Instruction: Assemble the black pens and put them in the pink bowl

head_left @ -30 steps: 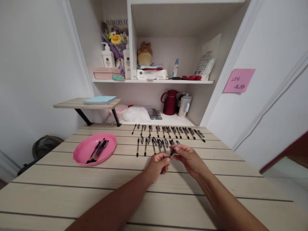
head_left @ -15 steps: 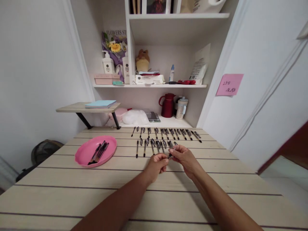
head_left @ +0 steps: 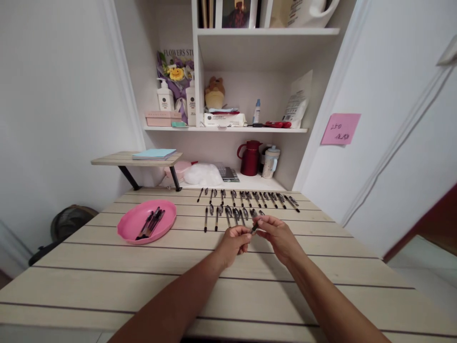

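Above the middle of the wooden table (head_left: 107, 281), my left hand (head_left: 233, 243) and my right hand (head_left: 280, 237) pinch the two ends of one black pen (head_left: 253, 229). The left fingers close on its lower end, the right fingers on its upper end. Just beyond the hands lie two rows of black pens and caps (head_left: 246, 202) set side by side. A pink plate (head_left: 132, 223) at the left holds several more pens (head_left: 152, 223).
A small raised shelf (head_left: 135, 159) with a blue notebook stands at the table's back left. Behind the table a white shelving unit holds a red jug (head_left: 249, 157), a cup, bottles, a plush toy and boxes. A pink note (head_left: 340, 128) sticks to the right wall.
Both hands stayed together on the pen. The camera tilted up and slightly right, showing more of the upper shelves.
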`<action>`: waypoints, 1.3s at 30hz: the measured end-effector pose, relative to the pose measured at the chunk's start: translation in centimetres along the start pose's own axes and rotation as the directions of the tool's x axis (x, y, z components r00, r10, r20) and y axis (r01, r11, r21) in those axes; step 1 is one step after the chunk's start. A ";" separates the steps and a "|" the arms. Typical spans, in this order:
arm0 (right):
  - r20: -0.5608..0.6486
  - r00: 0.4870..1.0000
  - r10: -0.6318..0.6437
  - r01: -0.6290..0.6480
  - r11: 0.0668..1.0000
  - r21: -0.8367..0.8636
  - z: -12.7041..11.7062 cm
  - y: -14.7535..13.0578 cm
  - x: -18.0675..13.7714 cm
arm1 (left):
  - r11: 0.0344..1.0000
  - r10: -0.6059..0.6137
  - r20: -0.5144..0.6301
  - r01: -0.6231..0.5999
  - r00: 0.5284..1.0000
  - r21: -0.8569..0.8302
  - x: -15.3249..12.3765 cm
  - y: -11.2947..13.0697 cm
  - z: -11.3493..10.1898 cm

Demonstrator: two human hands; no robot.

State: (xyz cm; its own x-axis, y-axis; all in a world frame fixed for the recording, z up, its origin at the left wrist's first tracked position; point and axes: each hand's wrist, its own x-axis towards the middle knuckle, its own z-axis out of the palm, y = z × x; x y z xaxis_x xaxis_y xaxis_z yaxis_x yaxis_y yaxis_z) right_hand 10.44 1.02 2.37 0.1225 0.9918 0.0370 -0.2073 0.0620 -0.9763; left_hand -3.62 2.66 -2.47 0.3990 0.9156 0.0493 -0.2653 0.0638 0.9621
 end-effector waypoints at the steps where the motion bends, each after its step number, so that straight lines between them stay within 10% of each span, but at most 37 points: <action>1: -0.018 1.000 -0.003 0.003 1.000 -0.004 0.0 0.0 0.0 | 1.000 -0.005 -0.001 0.005 1.000 0.004 0.0 0.0 0.0; 31: 0.037 0.999 0.017 -0.017 1.000 -0.001 -1.3 0.6 0.7 | 0.999 -0.043 0.002 0.044 0.999 -0.017 0.1 0.0 -0.1; 39: -0.276 0.954 -0.114 0.043 0.967 -0.251 -5.3 0.2 5.0 | 0.991 -0.083 -0.061 0.075 0.995 -0.111 0.3 0.2 0.0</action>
State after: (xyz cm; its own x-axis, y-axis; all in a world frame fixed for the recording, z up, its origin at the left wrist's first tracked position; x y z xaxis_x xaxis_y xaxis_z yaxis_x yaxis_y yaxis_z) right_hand 16.18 5.43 1.23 0.4085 0.9086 0.0873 0.0480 0.0741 -0.9961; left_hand -3.59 2.96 -2.29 0.3657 0.9296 -0.0466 -0.3301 0.1764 0.9273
